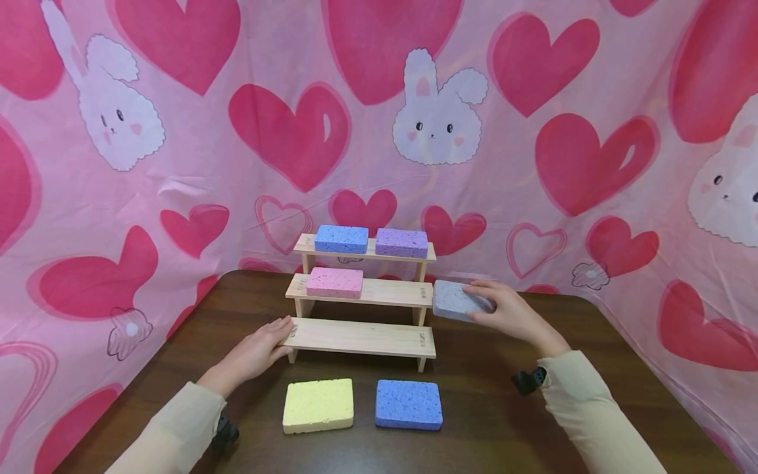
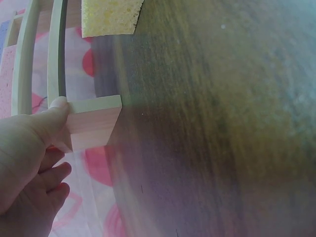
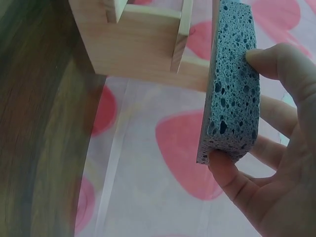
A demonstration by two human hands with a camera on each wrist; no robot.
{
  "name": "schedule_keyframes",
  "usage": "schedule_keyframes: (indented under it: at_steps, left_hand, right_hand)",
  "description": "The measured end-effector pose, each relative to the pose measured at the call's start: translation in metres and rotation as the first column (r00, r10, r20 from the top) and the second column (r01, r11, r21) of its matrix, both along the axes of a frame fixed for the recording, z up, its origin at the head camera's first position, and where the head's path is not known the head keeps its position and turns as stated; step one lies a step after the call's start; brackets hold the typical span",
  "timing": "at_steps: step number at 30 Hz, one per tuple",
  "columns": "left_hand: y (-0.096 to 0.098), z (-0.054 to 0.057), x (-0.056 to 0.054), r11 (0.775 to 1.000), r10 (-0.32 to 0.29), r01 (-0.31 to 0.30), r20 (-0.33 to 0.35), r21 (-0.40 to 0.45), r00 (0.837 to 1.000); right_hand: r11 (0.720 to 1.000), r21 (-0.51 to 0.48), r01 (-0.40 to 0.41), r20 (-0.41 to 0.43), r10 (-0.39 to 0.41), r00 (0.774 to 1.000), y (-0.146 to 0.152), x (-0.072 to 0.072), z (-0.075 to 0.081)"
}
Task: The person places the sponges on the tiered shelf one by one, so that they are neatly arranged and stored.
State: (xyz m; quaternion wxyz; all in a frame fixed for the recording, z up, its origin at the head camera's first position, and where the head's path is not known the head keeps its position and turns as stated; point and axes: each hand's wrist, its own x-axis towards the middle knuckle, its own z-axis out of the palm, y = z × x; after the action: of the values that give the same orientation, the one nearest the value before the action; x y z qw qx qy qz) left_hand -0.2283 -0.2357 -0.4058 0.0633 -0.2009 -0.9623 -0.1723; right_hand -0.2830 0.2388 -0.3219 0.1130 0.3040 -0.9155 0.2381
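A three-step wooden rack stands on the table. My left hand holds the left end of its lowest step, the thumb on the front edge and the other fingers around the side. At the rack's right, level with the middle step, my right hand grips a grey sponge; in the right wrist view fingers and thumb clasp this porous sponge. On the top step sit a blue sponge and a purple sponge. A pink sponge lies on the middle step's left.
In front of the rack, a yellow sponge and a darker blue sponge lie side by side on the brown table. A pink cloth with hearts and rabbits hangs behind and at both sides.
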Motion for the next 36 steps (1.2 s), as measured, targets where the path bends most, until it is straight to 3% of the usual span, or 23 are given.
schedule_keyframes:
  at_steps: [36]
  left_hand:
    - [-0.001,-0.001,-0.001,1.0,0.003,-0.003,0.013,-0.002,1.0]
  right_hand:
    - [0.997,0.015,-0.069,0.044,0.069,0.997,-0.082,-0.028,0.003]
